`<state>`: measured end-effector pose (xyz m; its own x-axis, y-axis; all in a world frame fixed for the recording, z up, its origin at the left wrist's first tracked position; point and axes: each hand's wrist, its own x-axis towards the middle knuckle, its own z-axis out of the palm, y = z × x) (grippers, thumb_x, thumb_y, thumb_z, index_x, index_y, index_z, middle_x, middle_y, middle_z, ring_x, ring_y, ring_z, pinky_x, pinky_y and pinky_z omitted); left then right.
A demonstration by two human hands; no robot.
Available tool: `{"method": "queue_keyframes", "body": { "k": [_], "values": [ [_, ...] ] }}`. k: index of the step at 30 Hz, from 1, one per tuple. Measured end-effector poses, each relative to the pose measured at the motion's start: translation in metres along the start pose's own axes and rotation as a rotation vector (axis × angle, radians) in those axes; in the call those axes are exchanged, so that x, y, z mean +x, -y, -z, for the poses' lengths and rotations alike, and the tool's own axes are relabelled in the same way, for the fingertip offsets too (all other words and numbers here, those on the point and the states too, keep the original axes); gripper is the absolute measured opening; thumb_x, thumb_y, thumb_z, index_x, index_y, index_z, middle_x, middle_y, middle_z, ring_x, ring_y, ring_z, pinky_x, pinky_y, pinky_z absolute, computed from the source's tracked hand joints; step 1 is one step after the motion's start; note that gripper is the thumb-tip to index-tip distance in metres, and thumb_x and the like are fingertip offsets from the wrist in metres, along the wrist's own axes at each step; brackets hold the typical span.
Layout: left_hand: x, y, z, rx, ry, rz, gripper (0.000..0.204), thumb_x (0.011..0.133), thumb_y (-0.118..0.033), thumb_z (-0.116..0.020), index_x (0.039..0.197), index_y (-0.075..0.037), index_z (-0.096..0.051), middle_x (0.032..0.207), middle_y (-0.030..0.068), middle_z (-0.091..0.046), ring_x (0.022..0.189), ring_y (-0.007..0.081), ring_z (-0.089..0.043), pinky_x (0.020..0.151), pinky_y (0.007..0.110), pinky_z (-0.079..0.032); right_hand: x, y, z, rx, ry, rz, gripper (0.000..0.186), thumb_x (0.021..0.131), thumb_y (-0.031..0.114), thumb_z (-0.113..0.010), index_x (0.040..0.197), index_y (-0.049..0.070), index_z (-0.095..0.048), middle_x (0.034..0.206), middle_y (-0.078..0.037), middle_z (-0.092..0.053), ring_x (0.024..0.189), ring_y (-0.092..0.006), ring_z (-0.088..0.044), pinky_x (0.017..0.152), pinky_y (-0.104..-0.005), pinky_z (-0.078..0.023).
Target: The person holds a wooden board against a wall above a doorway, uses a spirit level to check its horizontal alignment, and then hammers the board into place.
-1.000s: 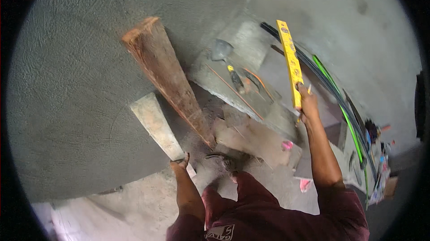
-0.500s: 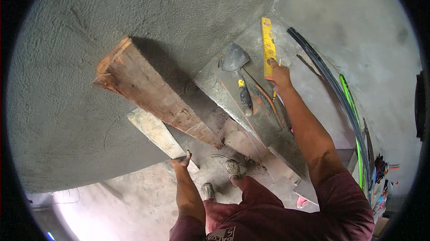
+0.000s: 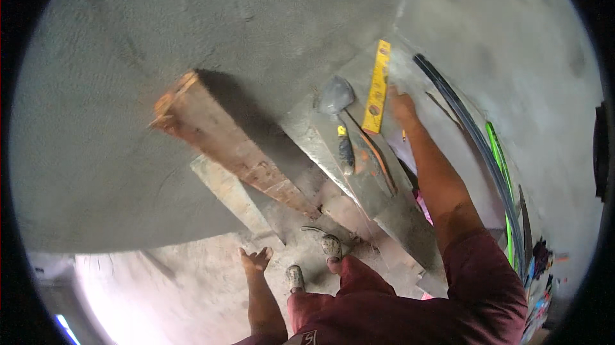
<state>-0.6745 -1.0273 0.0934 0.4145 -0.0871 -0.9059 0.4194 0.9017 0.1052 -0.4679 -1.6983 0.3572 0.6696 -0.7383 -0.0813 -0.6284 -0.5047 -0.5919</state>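
Observation:
My left hand (image 3: 255,260) is open, fingers apart, just below the lower end of a pale, cement-stained board (image 3: 234,197) that leans on the grey wall; it is not touching the board. My right hand (image 3: 402,106) is beside a yellow spirit level (image 3: 378,85), apart from it, with the fingers curled. A thin yellow pencil (image 3: 403,135) pokes out under that hand; most of it is hidden. The level lies on a grey ledge. Left of it are a pointed trowel (image 3: 337,95) and a black-handled tool with a yellow band (image 3: 346,150).
A thick rough timber (image 3: 234,137) leans on the wall above the pale board. Along the right wall curve a black hose (image 3: 467,105) and a bright green strip (image 3: 498,153). A cluttered pile (image 3: 538,287) sits at lower right. My shoes (image 3: 331,246) are on the dusty floor.
My left hand has let go of the pale board and drawn back below it. My right hand has come off the level, which now lies tilted, its lower end further left.

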Motion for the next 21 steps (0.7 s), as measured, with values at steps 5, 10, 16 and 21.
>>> {"method": "queue_keyframes", "body": {
  "k": [5, 10, 16, 21],
  "values": [
    [-0.054, -0.045, 0.11, 0.349, -0.187, -0.05, 0.107, 0.09, -0.07, -0.053, 0.158, -0.018, 0.011, 0.158, 0.0319, -0.017, 0.137, 0.057, -0.032, 0.098, 0.07, -0.041, 0.123, -0.113, 0.048, -0.044, -0.005, 0.501, 0.04, 0.097, 0.018, -0.052, 0.133, 0.002, -0.056, 0.12, -0.02, -0.066, 0.104, -0.0306, -0.064, 0.09, -0.0463, -0.052],
    [-0.209, -0.034, 0.273, 0.442, -0.643, -0.195, 0.089, 0.093, -0.066, -0.051, 0.154, -0.01, -0.022, 0.145, 0.0311, -0.041, 0.121, 0.0563, -0.05, 0.09, 0.069, -0.048, 0.079, -0.028, -0.01, 0.705, 0.287, 0.02, 0.053, 0.105, 0.039, -0.048, 0.134, -0.004, -0.055, 0.126, -0.013, -0.062, 0.108, -0.0243, -0.061, 0.093, -0.0361, -0.047],
    [-0.24, -0.023, 0.354, 0.681, -0.623, -0.181, 0.07, 0.093, -0.056, -0.057, 0.135, -0.001, -0.048, 0.111, 0.0212, -0.06, 0.089, 0.0396, -0.066, 0.068, 0.052, -0.058, 0.078, -0.021, 0.027, 0.806, -0.031, 0.168, 0.049, 0.105, 0.032, -0.045, 0.142, 0.0, -0.05, 0.141, -0.014, -0.055, 0.122, -0.0287, -0.056, 0.104, -0.0388, -0.042],
    [-0.227, -0.029, 0.328, 0.982, -0.498, -0.241, 0.062, 0.091, -0.052, -0.063, 0.124, 0.0, -0.054, 0.105, 0.0146, -0.063, 0.076, 0.0276, -0.064, 0.065, 0.043, -0.058, -0.072, 0.062, 0.12, 1.211, -0.203, 0.199, 0.041, 0.105, 0.032, -0.046, 0.13, 0.003, -0.059, 0.118, -0.009, -0.065, 0.106, -0.0247, -0.061, 0.096, -0.0341, -0.045]
  ]
}}
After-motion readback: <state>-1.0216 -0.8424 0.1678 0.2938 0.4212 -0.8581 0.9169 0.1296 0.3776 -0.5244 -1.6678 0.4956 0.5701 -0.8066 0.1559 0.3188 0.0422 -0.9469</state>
